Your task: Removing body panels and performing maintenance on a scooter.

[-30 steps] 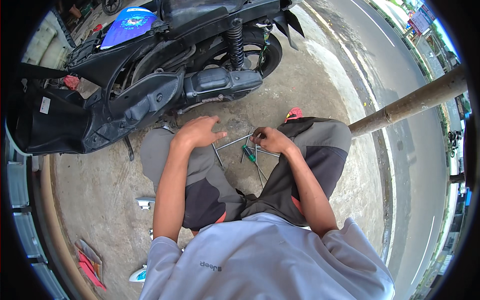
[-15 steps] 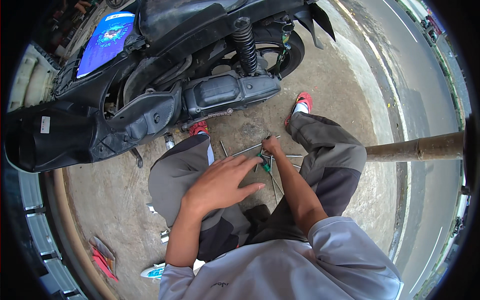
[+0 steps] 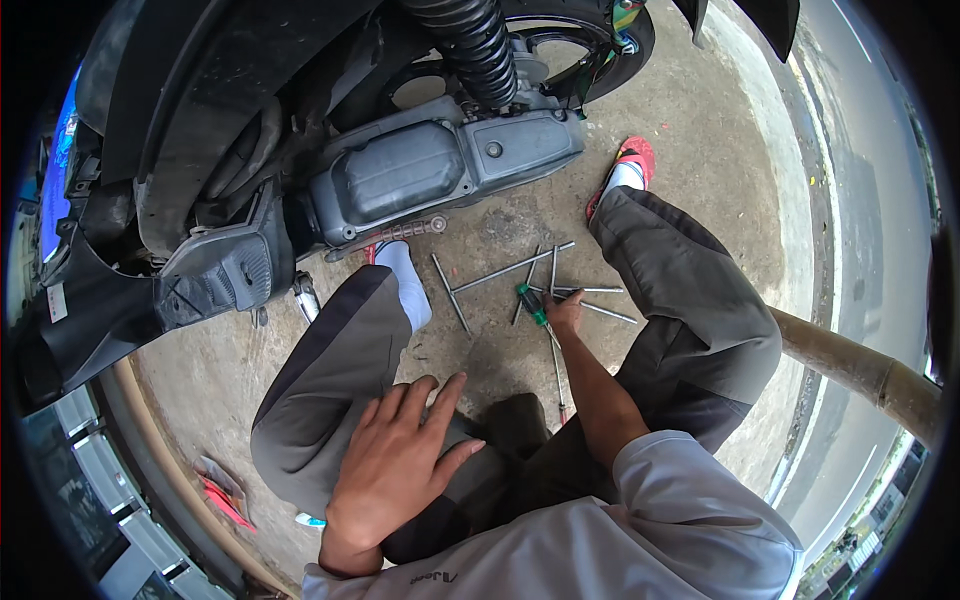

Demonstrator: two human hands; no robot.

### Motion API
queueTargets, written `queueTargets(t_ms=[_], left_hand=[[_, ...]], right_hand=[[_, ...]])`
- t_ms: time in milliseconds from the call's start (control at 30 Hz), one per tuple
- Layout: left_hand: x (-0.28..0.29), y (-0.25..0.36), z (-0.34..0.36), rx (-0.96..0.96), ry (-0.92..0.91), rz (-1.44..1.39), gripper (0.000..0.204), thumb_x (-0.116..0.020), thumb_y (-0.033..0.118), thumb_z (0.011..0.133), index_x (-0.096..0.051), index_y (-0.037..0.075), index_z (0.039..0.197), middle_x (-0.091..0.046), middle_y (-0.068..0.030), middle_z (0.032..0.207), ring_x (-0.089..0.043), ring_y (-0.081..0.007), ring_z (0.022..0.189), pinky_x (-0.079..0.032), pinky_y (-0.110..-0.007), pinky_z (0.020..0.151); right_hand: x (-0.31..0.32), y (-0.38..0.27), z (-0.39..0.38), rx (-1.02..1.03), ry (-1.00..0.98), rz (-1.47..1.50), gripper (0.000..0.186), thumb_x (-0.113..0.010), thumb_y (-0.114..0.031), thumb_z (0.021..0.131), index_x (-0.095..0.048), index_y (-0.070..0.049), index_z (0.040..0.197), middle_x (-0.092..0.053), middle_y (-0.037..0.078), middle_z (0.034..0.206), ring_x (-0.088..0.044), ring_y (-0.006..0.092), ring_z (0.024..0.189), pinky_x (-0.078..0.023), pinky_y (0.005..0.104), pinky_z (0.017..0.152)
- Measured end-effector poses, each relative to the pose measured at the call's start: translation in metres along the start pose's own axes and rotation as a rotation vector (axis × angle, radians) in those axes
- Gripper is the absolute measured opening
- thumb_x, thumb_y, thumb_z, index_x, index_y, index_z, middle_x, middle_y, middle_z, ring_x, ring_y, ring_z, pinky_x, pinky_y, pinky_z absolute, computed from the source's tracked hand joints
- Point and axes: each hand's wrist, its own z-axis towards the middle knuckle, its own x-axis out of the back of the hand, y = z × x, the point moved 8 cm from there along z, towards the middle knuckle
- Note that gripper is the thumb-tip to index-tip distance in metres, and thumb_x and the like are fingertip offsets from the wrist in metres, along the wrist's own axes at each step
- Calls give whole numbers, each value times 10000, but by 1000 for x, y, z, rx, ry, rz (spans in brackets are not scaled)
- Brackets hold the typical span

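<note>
On the concrete (image 3: 685,130) between my legs lie several steel T-handle wrenches (image 3: 505,264), crossing one another, and a green-handled screwdriver (image 3: 530,302). My right hand (image 3: 564,312) is down among these tools, just right of the green handle, fingers closed on something I cannot make out. My left hand (image 3: 398,465) hangs above my left thigh, fingers apart, holding nothing. Beyond the tools stands a black scooter with its engine casing (image 3: 395,178), coiled shock absorber (image 3: 465,50) and rear wheel (image 3: 625,75) showing.
My bent legs flank the tools, with my red-shod right foot (image 3: 634,160) near the scooter. A bamboo pole (image 3: 860,368) crosses the right side beside the road (image 3: 860,210). A red pouch (image 3: 225,495) lies at the lower left.
My right hand has lowered into the tools. My left hand has moved back toward my body, over the thigh. The view has tilted, and the scooter's casing appears larger.
</note>
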Motion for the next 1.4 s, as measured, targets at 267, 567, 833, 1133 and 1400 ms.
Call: queueTargets(t_ms=[267, 567, 833, 1133, 1400], left_hand=[[-18, 3, 20, -12, -79, -66, 562, -591, 399, 870, -482, 62, 1307, -559, -116, 1146, -531, -287, 1039, -394, -401, 893], [-21, 1, 36, -32, -7, -16, 527, -590, 369, 875, -489, 67, 1294, -577, -143, 1133, -530, -320, 1066, -392, -424, 917], [-22, -28, 26, 17, 21, 3, 536, -600, 381, 869, -499, 52, 1280, -594, -161, 1080, -545, -332, 1054, -396, -426, 930], [-21, -36, 8, 16, 80, -21, 541, -601, 377, 869, -493, 52, 1289, -590, -159, 1111, -543, -337, 1057, -400, -435, 928], [-25, -43, 11, 24, 23, -25, 541, -601, 379, 867, -499, 49, 1284, -587, -156, 1104, -542, -335, 1040, -408, -434, 906]], right_hand=[[3, -40, 0, 234, -22, -181, 503, -665, -313, 780, -513, 31, 1114, -637, 252, 1001, -626, 412, 922, -504, 456, 812], [27, -47, 3, 301, -64, 13, 475, -718, -306, 704, -544, 5, 1018, -663, 218, 855, -651, 383, 826, -516, 431, 740], [38, -59, 9, 209, 5, 621, 257, -554, -123, 762, -590, 35, 962, -674, 177, 782, -666, 253, 594, -539, 341, 540], [20, -2, -2, 204, -35, -433, 468, -663, -277, 762, -578, -88, 1182, -559, 185, 1192, -538, 357, 1129, -467, 467, 898], [33, -47, 6, 475, 187, -553, 300, -636, -155, 706, -602, -86, 996, -576, 120, 992, -551, 326, 1035, -463, 486, 832]])
